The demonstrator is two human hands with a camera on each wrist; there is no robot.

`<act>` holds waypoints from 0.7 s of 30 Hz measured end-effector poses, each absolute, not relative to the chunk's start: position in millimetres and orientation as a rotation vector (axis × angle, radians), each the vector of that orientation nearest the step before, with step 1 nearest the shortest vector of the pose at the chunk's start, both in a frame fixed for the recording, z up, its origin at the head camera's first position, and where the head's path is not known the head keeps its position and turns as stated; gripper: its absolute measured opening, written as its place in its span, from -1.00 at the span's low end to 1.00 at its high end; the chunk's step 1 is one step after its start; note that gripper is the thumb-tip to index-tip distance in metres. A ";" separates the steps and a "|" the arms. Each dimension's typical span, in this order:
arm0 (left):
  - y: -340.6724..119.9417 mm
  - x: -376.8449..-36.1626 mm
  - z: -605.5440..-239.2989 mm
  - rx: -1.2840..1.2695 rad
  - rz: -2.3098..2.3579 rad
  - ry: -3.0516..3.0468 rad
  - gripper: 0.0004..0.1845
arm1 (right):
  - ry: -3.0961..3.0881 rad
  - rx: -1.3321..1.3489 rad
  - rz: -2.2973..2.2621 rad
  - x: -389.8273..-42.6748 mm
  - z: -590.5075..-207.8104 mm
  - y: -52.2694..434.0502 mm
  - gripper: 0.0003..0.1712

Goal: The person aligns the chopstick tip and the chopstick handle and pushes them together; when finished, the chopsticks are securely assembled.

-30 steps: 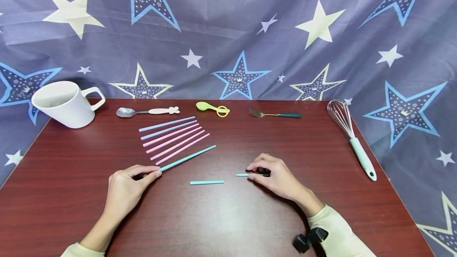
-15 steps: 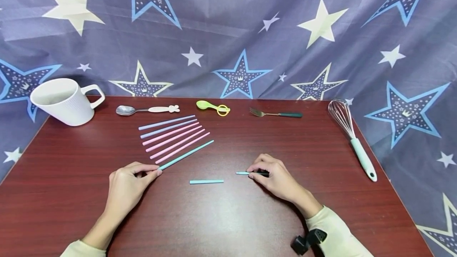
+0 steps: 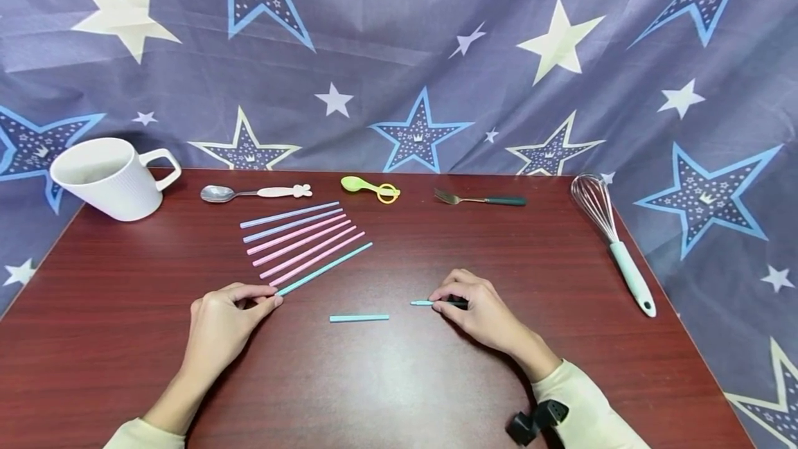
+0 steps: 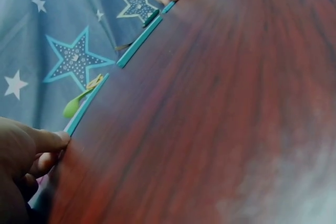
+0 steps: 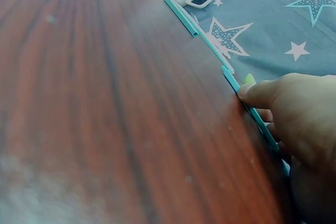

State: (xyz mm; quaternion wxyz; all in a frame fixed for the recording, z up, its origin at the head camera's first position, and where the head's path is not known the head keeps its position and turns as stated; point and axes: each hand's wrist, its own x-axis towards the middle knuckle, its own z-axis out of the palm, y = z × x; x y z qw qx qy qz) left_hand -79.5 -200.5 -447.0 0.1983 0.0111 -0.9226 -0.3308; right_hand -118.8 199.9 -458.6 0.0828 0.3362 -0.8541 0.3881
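Left hand: my left hand point(image 3: 224, 314) pinched the near end of the long teal straw point(image 3: 324, 268), left of frame centre.
Right hand: my right hand point(image 3: 476, 307) pinched a short teal piece point(image 3: 422, 303) against the table point(image 3: 561, 283).
Loose piece: another teal piece point(image 3: 359, 318) lay between my hands.
Change: I saw hardly any; the long straw's far end had edged slightly left.
Writing: I could read none.

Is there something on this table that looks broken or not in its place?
Yes. One short teal piece lies alone mid-table, and the right hand pinches another short piece. Both are far shorter than the full straws in the row.
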 end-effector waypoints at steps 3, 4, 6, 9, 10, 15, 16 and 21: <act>-199.6 -79.5 -443.5 0.026 -0.930 -2.601 -0.87 | -2.563 0.997 1.155 -118.6 -458.2 201.6 -0.88; -199.2 -78.9 -441.9 0.033 -0.932 -2.612 -0.86 | -2.570 0.997 1.152 -118.7 -457.9 201.9 -0.89; -197.1 -77.2 -438.6 0.044 -0.939 -2.633 -0.83 | -2.583 0.998 1.146 -118.8 -456.9 202.5 -0.90; -192.4 -73.8 -432.6 0.027 -0.980 -2.666 -0.81 | -2.597 0.996 1.136 -118.8 -455.4 200.6 -0.91; -189.1 -73.6 -430.9 -0.004 -1.005 -2.665 -0.80 | -2.599 0.992 1.131 -118.8 -454.9 200.5 -0.91; -163.7 -76.6 -426.7 -0.276 -1.170 -2.628 -0.73 | -2.606 0.979 1.120 -118.1 -454.2 202.0 -0.92; -158.1 -77.6 -427.2 -0.324 -1.198 -2.626 -0.71 | -2.607 0.979 1.118 -118.0 -454.4 202.2 -0.92; -134.4 -83.3 -433.3 -0.472 -1.264 -2.678 -0.67 | -2.601 0.979 1.119 -117.9 -456.1 202.0 -0.91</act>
